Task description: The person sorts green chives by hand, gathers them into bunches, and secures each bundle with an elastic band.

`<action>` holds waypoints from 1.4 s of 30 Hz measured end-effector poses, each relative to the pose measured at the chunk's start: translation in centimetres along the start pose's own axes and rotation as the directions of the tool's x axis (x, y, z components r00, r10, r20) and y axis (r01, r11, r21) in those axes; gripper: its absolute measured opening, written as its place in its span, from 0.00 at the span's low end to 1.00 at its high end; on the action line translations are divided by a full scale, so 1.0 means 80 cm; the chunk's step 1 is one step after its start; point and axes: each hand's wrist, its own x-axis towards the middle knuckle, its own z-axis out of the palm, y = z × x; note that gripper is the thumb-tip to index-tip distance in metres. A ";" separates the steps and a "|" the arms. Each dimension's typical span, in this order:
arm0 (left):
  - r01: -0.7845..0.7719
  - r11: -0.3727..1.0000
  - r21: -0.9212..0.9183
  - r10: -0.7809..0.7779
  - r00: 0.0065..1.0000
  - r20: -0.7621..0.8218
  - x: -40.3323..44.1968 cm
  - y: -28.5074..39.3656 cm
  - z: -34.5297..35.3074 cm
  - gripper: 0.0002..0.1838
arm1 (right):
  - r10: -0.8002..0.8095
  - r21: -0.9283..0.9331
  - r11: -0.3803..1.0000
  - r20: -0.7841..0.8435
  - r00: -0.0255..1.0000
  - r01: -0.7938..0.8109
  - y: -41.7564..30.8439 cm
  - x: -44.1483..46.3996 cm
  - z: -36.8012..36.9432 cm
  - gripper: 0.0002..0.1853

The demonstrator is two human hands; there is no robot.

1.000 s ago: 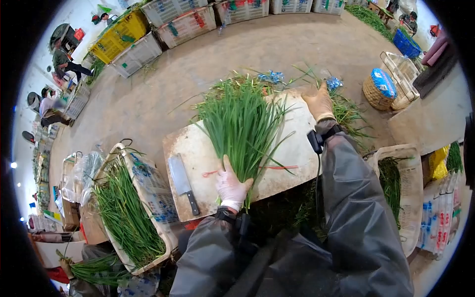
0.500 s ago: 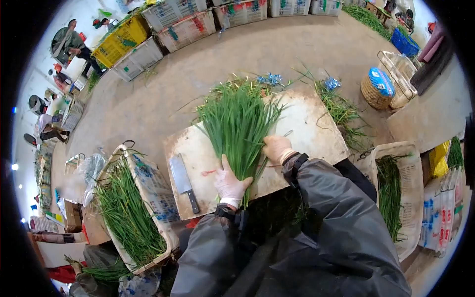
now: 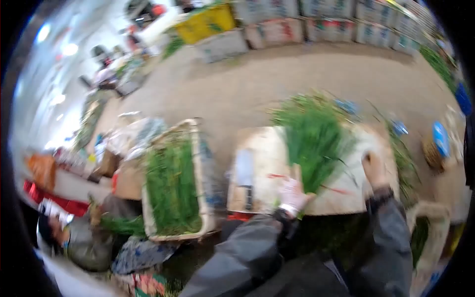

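A fanned bunch of garlic chives [image 3: 314, 143] lies across a stained white board [image 3: 264, 148], leaf tips pointing away from me. My left hand [image 3: 293, 194], in a pale glove, grips its lower stems, the fingers partly smeared by motion. To the right of the bunch, my right hand [image 3: 374, 171] is closed over the board, apart from the leaves. Whatever its fingers hold is too blurred to name. A broad-bladed knife [image 3: 244, 171] with a dark handle rests on the board's left side. Red strips [image 3: 337, 190] lie near the stems.
A white crate [image 3: 200, 188] full of green stalks stands left of the board, another crate [image 3: 435, 213] at lower right. A person [image 3: 89, 242] sits at lower left. Loose greens [image 3: 403, 163] and a basket with a blue top [image 3: 439, 141] are on the right; stacked crates [image 3: 274, 33] line the back.
The view has swung left, shifting the board rightward in it. My right hand has moved away from the bunch to the right; my left hand stays on the stems.
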 end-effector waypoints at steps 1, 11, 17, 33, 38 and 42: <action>0.022 0.999 -0.039 -0.022 1.000 0.000 -0.004 0.003 -0.014 0.73 | 0.010 -0.098 0.995 0.245 0.969 0.015 -0.034 -0.031 0.001 0.11; -0.007 0.996 -0.093 0.012 0.999 0.048 -0.014 0.005 -0.042 0.83 | -0.107 -0.123 0.978 0.392 0.914 0.167 -0.086 -0.140 0.094 0.09; 0.022 1.000 -0.018 -0.021 0.999 0.028 -0.011 0.012 -0.031 0.69 | -0.155 0.246 0.968 0.398 0.904 0.057 -0.138 -0.145 0.074 0.06; 0.007 0.972 -0.236 0.020 0.994 0.109 -0.081 0.061 0.015 0.73 | 0.018 0.648 0.393 0.704 0.710 -0.652 -0.150 -0.144 0.036 0.08; -0.128 0.739 -0.662 0.176 0.984 0.007 -0.057 0.014 0.016 0.65 | 0.031 0.666 0.113 0.739 0.673 -0.737 -0.105 -0.153 0.052 0.12; 0.070 0.685 -0.726 0.112 0.974 0.199 -0.046 -0.035 -0.013 0.47 | 0.022 0.648 0.072 0.759 0.651 -0.758 -0.112 -0.148 0.043 0.11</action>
